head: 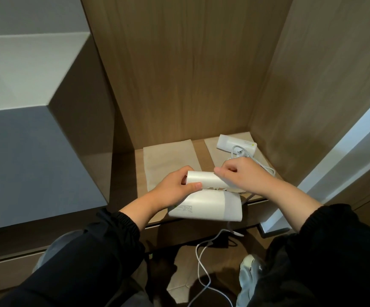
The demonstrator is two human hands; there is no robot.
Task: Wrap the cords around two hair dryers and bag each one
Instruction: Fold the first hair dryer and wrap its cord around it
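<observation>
A white hair dryer (210, 207) is held above the front edge of the wooden shelf (201, 149), its handle folded up against the body. My left hand (175, 189) grips the handle's left end. My right hand (241, 173) pinches at the handle's right end. Its white cord (201, 264) hangs down off the shelf toward the floor. A second white hair dryer (235, 144) lies at the shelf's back right on a brown paper bag (219, 156), its cord loose beside it. Another flat brown paper bag (168, 160) lies to the left of it.
Wooden walls close the shelf in at the back and right. A grey cabinet block (35, 107) stands to the left. A drawer front (11, 269) sits low on the left. My knees and a light shoe (250, 269) are below the shelf edge.
</observation>
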